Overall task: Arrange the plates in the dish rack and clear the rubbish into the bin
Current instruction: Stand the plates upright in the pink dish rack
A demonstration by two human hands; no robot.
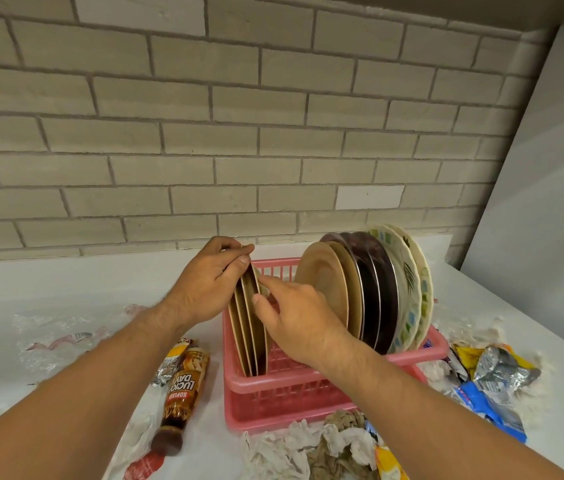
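Observation:
A pink plastic dish rack [273, 403] stands on the white counter. At its left end several tan plates [249, 327] stand on edge. My left hand [204, 289] grips their top rims from the left. My right hand [294, 317] pinches the rightmost tan plate's rim between thumb and fingers. Further right in the rack stand two tan plates [325, 282], dark plates [377, 292] and two pale patterned plates [412, 282]. No bin is in view.
Rubbish lies around the rack: a brown drink bottle [183, 389], a foil wrapper [169, 365], clear plastic [48, 334], crumpled tissues [308, 448], blue, yellow and silver wrappers [492, 379]. A brick wall is behind, a white panel at right.

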